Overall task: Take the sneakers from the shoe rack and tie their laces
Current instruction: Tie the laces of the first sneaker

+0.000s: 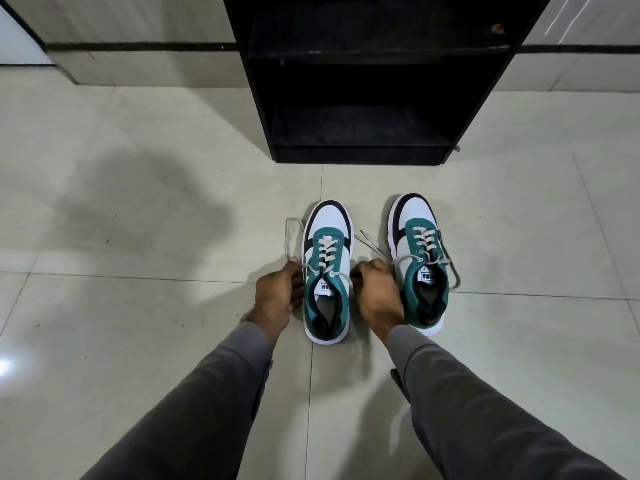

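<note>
**Tying the first sneaker on the floor**

Holding one lace end in each hand, you are ready to start the knot on the left sneaker (327,271). Your left hand (277,296) sits at the shoe's 9 o'clock side and pinches the left lace (289,237), which loops out toward 10 o'clock. Your right hand (375,292) sits at the shoe's 3 o'clock side, curled closed on the right lace (370,244), whose tip points toward 1 o'clock.

Pull both ends up so they are about the same length. Cross one over the other above the tongue, tuck it under, and pull snug. Keep the shoe flat so it does not tip. Then make two loops and tie them. Do not pull too hard, I think, or the shoe may slide on the smooth floor.

The right sneaker (420,261) stands just beside your right hand, at its 3 o'clock. Its laces hang loose over the sides, so it is not tied yet either.

Both shoes are off the shoe rack (263,109), which stands at 12 o'clock from them. Its dark shelves look bare, but they are hard to see into.

The floor (138,341) is pale, shiny tile with thin lines between the squares. A bright spot of light shines at 9 o'clock, and a soft shadow lies at 10 o'clock. A wall runs behind the rack.
</note>
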